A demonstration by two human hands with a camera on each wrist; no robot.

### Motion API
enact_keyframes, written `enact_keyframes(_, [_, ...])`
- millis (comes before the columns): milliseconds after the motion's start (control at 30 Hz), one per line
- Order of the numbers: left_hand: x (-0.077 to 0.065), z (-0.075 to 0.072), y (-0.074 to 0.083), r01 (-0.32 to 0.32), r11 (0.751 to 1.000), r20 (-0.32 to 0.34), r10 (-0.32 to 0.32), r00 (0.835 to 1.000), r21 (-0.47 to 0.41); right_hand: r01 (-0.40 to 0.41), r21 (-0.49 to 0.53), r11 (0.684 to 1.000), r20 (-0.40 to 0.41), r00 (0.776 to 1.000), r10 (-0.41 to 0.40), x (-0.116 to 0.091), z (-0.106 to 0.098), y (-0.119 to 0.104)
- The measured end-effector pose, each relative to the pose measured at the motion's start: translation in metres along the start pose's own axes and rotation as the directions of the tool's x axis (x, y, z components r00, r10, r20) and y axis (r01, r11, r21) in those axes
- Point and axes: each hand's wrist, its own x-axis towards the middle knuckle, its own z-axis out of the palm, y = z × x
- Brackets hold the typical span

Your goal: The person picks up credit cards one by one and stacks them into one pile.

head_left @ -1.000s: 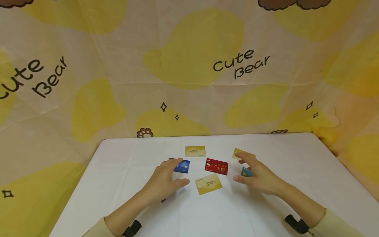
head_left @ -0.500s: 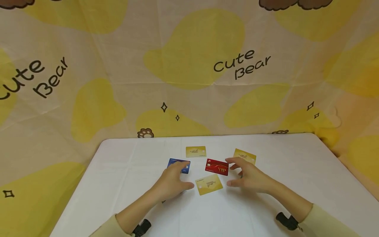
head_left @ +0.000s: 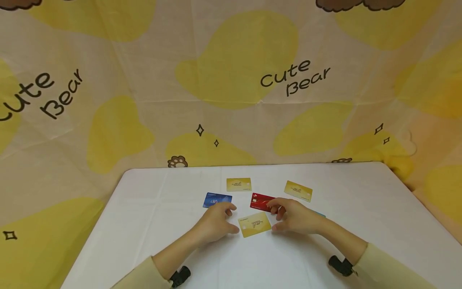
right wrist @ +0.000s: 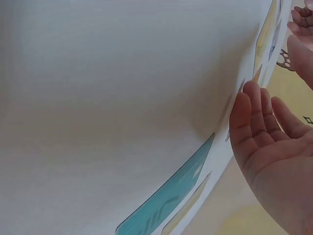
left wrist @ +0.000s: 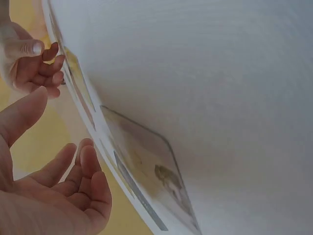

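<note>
A gold card (head_left: 254, 225) lies flat on the white table between my two hands. My left hand (head_left: 215, 220) hovers at its left side, fingers loosely bent and holding nothing. It covers the near edge of a blue card (head_left: 216, 198). My right hand (head_left: 298, 216), also relaxed, has its thumb close to the gold card's right corner; whether they touch I cannot tell. Its fingers pass over the right part of a red card (head_left: 259, 201). Below the left hand, a pale card with a dark picture (left wrist: 146, 152) appears in the left wrist view. A teal card (right wrist: 171, 196) lies under the right hand.
Two more gold cards lie farther back, one gold card (head_left: 238, 184) in the middle and another gold card (head_left: 298, 191) on the right. A yellow patterned cloth (head_left: 231, 80) hangs behind the table (head_left: 361, 192).
Both hands have moved inward, toward the front gold card. The right hand has left the right-hand gold card uncovered and now overlaps the red one. The cards look unmoved.
</note>
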Motion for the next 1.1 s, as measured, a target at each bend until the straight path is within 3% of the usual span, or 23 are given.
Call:
enact_keyframes(233, [0.003,0.009,0.000,0.072,0.997,0.026,-0.071,0.997,-0.035,-0.018,0.006,1.000,0.034,0.999,0.018,0.009,0.002,0.000])
enact_keyframes(433, [0.009,0.010,-0.002,0.053,0.996,0.061,-0.049,0.997,-0.068,-0.022,-0.027,0.999,0.037,0.999,0.023,0.016,0.005,0.002])
enact_keyframes(667, [0.013,0.015,0.001,0.079,0.996,0.054,-0.081,0.995,0.031,-0.018,-0.091,0.996,0.029,0.999,0.020,0.020,0.010,0.003])
enact_keyframes(1100, [0.015,0.020,0.005,0.074,0.987,0.017,-0.077,0.997,0.146,-0.073,-0.080,0.994,0.057,0.995,0.077,0.024,0.007,-0.005])
